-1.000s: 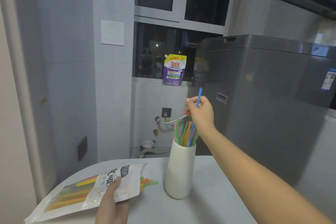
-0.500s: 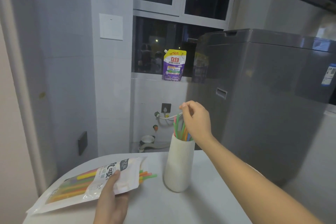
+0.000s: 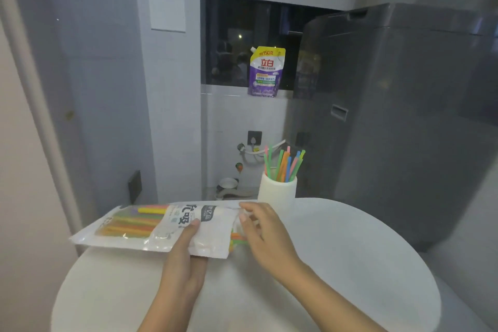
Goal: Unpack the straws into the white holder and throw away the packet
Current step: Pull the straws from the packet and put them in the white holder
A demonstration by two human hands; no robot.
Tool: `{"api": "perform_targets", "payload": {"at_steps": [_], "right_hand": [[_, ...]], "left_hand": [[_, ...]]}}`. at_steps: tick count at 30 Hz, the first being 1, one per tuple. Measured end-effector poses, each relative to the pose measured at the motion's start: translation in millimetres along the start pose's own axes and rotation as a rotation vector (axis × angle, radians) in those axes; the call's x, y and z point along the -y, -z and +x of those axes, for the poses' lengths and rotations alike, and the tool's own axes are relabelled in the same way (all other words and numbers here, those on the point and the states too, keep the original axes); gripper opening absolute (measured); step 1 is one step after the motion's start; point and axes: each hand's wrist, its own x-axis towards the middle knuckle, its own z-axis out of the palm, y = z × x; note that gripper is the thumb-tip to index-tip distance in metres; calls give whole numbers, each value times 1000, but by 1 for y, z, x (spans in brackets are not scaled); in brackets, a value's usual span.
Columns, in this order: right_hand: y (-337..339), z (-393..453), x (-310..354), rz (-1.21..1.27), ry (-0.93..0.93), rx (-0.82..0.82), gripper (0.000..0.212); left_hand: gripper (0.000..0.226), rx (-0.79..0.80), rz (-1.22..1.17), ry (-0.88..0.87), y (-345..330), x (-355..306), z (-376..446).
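Note:
A white packet of coloured straws lies level over the near left of the round white table, open end to the right. My left hand grips it from below, thumb on its printed face. My right hand is at the packet's mouth, fingers among the orange and green straw ends that stick out; whether it pinches one cannot be made out. Behind stands the white holder with several straws upright in it.
A tall grey appliance stands right behind the table. A purple refill pouch sits on the window sill. Wall, socket and hose fittings lie behind the holder.
My right hand has let go of the blue straw in the holder and come down left to the packet's open end. The view has tilted downward.

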Motion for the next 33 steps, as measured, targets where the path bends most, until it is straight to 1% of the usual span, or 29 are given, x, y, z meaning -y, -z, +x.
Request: {"api": "perform_targets", "payload": {"at_steps": [2,4,6,9,11,13,15,16,18,20,22,23,26,29,30,32,33], "right_hand": [[-8,-6,-6,201,-179,75,25],[-12,-10,-12,407,-332,119,23],[-15,-12,-19,569,-423,124,25],[-19,-14,-22,723,-533,116,26],[-20,-14,-22,758,-587,120,29],[-18,-13,-21,680,-579,153,34],[-17,-13,-23,607,-561,188,36],[-15,-12,-24,609,-559,194,36],[-12,-13,-26,654,-552,188,32],[-9,-14,-26,635,-505,168,22],[-7,-17,-26,609,-453,126,13],[-6,-17,-27,601,-441,95,11],[0,-18,-31,564,-435,2,12],[9,-17,-35,549,-415,-76,13],[12,-17,-35,552,-408,-98,13],[13,-17,-35,604,-407,-142,16],[11,-19,-34,656,-426,-156,21]], "left_hand": [[40,-6,48,-19,0,2,-1],[39,2,117,-75,1,4,-1],[33,12,228,-162,0,7,-2],[46,58,350,-267,-2,8,-4],[53,57,376,-304,-1,9,-2],[54,41,361,-320,1,10,1],[49,28,335,-303,2,10,3],[46,21,317,-299,2,11,3],[45,0,285,-299,1,11,5],[46,-16,253,-292,1,11,5],[45,-21,238,-278,2,12,5],[45,-24,232,-270,2,12,5],[45,-61,158,-236,2,12,5],[34,-126,30,-129,6,9,9],[34,-140,-10,-95,7,8,10],[38,-161,-58,-69,7,8,11],[39,-167,-70,-68,7,9,11]]}}
